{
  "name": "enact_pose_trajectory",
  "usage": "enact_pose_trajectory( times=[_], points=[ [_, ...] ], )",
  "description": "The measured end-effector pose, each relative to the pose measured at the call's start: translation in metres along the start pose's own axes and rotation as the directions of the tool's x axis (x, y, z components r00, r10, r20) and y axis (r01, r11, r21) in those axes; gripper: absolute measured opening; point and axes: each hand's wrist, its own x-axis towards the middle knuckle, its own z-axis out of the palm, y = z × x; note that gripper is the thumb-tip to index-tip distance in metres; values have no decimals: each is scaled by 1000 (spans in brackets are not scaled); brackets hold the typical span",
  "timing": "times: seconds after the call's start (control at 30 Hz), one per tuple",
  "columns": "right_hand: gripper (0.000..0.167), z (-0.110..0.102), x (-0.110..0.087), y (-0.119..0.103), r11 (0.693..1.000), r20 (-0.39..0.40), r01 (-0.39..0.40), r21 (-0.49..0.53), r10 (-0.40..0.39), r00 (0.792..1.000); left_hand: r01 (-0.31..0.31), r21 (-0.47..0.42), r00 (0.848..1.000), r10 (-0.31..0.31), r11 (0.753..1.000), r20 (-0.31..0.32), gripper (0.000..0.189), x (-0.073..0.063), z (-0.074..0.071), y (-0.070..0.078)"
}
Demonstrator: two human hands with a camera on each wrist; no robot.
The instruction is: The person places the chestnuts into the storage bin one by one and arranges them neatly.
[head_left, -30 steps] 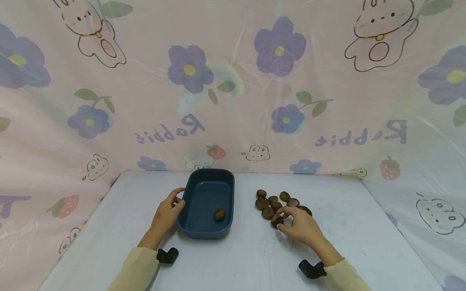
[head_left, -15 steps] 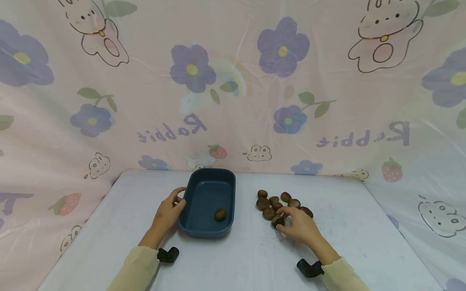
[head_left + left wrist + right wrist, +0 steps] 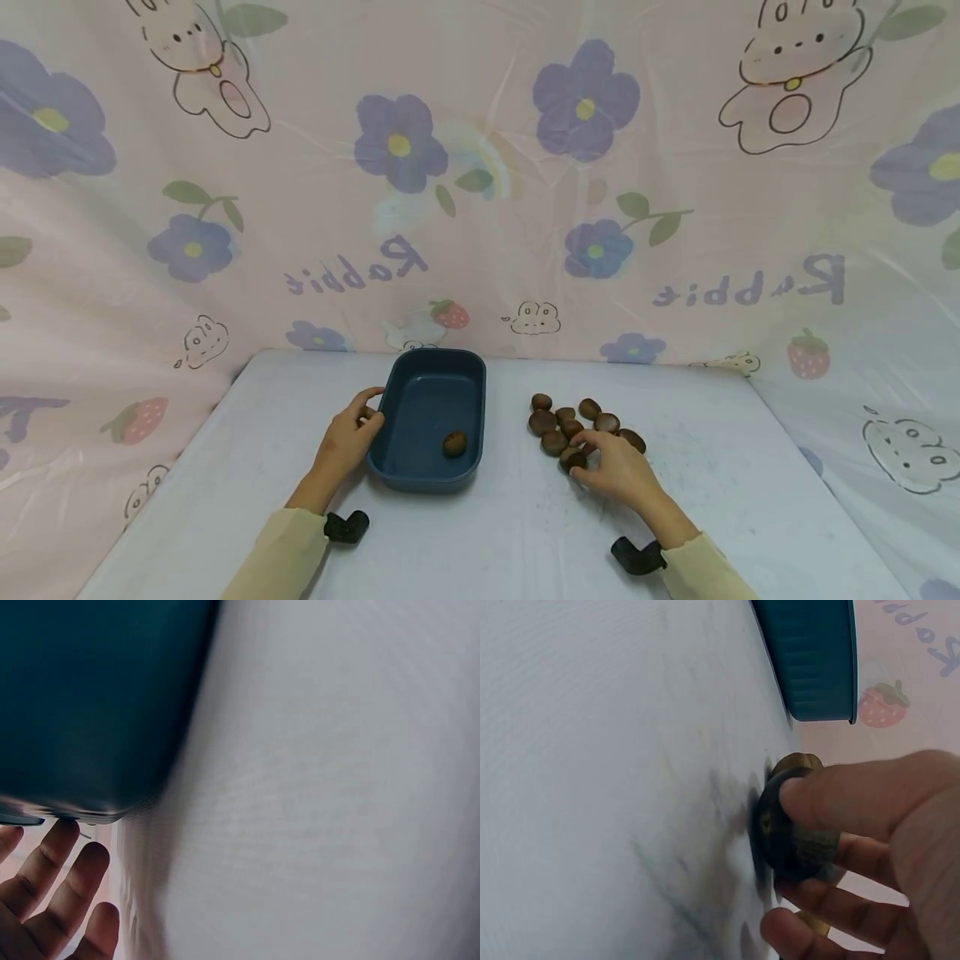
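Note:
My right hand (image 3: pixel 618 468) pinches a dark chestnut (image 3: pixel 784 825) at the near edge of a loose group, thumb on its near side and fingers beyond it. The chestnut is low at the tabletop. More chestnuts (image 3: pixel 554 442) lie just behind and beside the fingers. To the left stands a deep blue rectangular box (image 3: pixel 427 479) with one chestnut (image 3: pixel 453 444) near its front right corner. My left hand (image 3: pixel 347 442) rests against the box's left side, thumb at the rim. In the left wrist view its fingers (image 3: pixel 82 877) are loosely extended by the box wall.
A white tabletop (image 3: pixel 510 542) carries everything, and the box and chestnuts sit apart with bare surface between them. Behind the far edge hangs a pink curtain (image 3: pixel 495 250) with flowers and rabbits. Each wrist wears a black camera mount (image 3: pixel 637 556).
The head view shifts slightly. Both hands, the box and the chestnuts stay in nearly the same places, with the right fingers still at the same chestnut.

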Motion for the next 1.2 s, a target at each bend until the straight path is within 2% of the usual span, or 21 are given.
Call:
enact_pose_trajectory(
  times=[0.63,0.93,1.2],
  points=[
    [27,0,-3,4,997,-5,-17,75,17,1000,7,3,1000,-7,1000,-1,43,1,2,-2],
    [25,-1,-6,1,994,17,-48,99,46,999,3,0,1000,-3,1000,2,43,1,1,-3],
    [25,-3,-4,-5,993,5,-20,118,20,1000,5,-4,1000,-5,1000,4,43,0,1,-1]
  ],
)
